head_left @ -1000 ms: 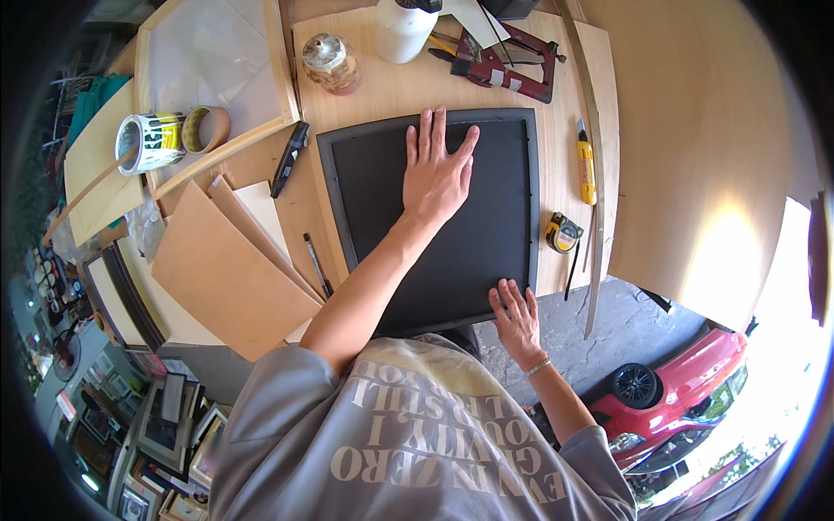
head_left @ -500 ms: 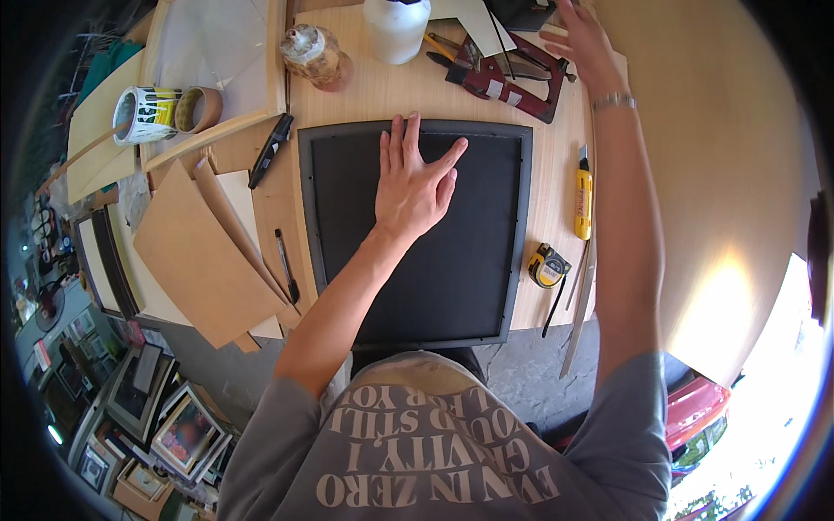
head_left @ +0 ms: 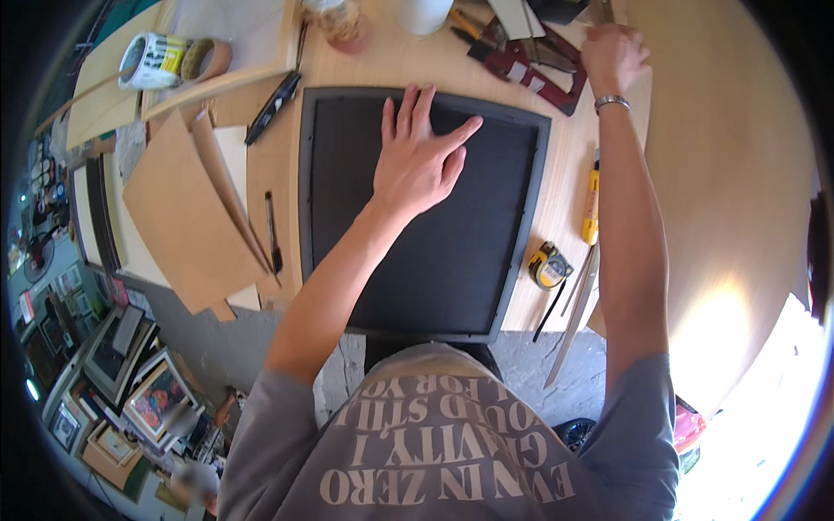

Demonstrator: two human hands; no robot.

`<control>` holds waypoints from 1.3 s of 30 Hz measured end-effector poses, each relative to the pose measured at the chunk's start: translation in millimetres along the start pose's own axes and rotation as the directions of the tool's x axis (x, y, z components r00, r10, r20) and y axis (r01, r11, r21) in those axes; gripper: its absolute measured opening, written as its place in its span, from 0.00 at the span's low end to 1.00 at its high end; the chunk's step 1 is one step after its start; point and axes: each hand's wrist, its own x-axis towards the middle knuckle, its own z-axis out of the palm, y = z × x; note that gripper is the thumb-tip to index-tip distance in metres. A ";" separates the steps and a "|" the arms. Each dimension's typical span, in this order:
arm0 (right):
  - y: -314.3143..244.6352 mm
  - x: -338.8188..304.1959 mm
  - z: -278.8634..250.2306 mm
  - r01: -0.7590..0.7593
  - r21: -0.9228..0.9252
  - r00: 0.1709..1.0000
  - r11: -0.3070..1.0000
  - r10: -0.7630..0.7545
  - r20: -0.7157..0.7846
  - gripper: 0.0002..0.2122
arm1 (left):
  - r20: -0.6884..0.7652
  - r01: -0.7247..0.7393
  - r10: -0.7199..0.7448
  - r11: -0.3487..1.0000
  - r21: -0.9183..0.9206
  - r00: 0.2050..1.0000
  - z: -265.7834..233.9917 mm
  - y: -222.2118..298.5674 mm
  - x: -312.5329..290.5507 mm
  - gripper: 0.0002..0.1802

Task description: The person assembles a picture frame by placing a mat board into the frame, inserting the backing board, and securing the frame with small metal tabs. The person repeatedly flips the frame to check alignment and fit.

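Note:
A picture frame (head_left: 540,174) lies face down in front of me, its black backing board (head_left: 426,269) inside the dark rim. My left hand (head_left: 419,161) rests flat on the upper part of the board, fingers spread, with the tips by the far rim. At the far right of the table my right hand (head_left: 615,59) is closed, its fingers curled. What it holds, if anything, is hidden. A narrow brownish piece (head_left: 601,12) shows just beyond it. A dark red staple gun (head_left: 530,74) lies left of that hand.
Right of the frame lie a yellow utility knife (head_left: 591,208), a tape measure (head_left: 549,266) and a metal ruler (head_left: 573,326). To the left are a black marker (head_left: 274,108), a pen (head_left: 273,233), brown boards (head_left: 187,217) and tape rolls (head_left: 207,61). A white bottle (head_left: 423,14) stands at the back.
My right hand has gone from spread fingers to a closed grip beside the staple gun. My left hand stays on the backing board. The whole view has shifted and tilted slightly.

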 end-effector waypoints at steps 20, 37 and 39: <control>-35.7 -195.7 85.3 0.619 -0.393 0.775 0.680 -0.448 0.447 0.31 | -0.065 0.091 -0.105 0.977 -0.192 0.992 -5.7 -31.2 -19.1 0.41; -82.0 -195.8 123.9 0.550 -0.157 0.804 0.820 -0.469 0.365 0.08 | -0.048 0.096 -0.091 0.987 0.126 0.995 -58.9 -178.9 -31.9 0.32; -90.5 -195.0 156.9 0.495 0.002 0.785 0.869 -0.448 0.428 0.05 | -0.060 0.081 -0.074 0.989 0.121 0.995 -59.3 -181.9 -34.5 0.32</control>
